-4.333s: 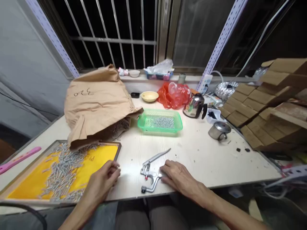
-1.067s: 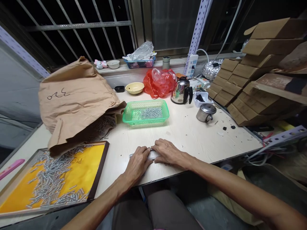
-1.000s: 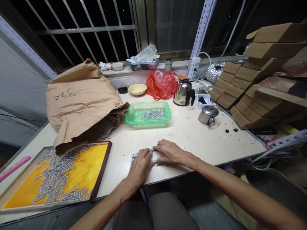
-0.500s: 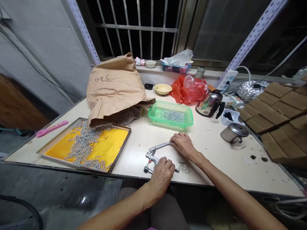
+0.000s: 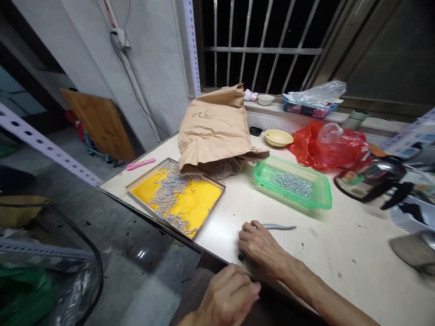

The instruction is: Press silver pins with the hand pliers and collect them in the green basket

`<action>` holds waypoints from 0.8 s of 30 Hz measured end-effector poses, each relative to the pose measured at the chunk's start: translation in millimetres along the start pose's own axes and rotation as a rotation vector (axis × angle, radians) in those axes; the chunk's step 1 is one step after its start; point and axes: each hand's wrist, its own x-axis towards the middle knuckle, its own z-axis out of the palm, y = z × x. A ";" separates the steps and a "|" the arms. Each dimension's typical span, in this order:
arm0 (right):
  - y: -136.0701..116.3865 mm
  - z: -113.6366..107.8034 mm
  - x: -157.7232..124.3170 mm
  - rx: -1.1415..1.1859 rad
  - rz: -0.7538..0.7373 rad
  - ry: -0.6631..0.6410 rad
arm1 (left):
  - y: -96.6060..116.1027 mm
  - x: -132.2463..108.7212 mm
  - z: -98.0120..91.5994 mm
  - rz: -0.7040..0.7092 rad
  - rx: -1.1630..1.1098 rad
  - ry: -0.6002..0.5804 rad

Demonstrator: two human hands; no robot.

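My right hand rests on the table near its front edge, fingers curled over a grey plier-like hand tool. One handle sticks out to the right; most of the tool is hidden under the hand, apart from a small black end by the fingers. My left hand is closed, lower and nearer to me at the table edge; what its fingers hold, if anything, is hidden. Small metal pins lie heaped on a yellow-lined tray to the left. More pins sit in a green plastic basket.
A brown paper sack leans over the tray's back edge, its mouth towards me. Behind the basket are a yellow dish and a red plastic bag. A kettle and metal mug stand right; a pink-handled tool lies left.
The view has swung left. My left hand has come off the tool and back towards me, past the table edge. My right hand has moved from the handle's end onto the tool's body.
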 end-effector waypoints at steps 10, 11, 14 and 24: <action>-8.7 9.6 3.6 0.181 0.060 0.374 | -124.6 -10.9 -132.1 -0.692 0.584 -0.085; -6.7 0.1 -0.1 0.213 0.067 0.452 | -130.5 -11.2 -134.8 -0.695 0.578 -0.153; 17.7 -45.3 -14.8 0.171 0.165 0.716 | -137.1 -6.3 -134.2 -0.655 0.528 -0.329; 102.9 -64.4 -56.1 -0.171 0.467 0.706 | -143.2 10.2 -115.4 -0.746 0.685 -0.589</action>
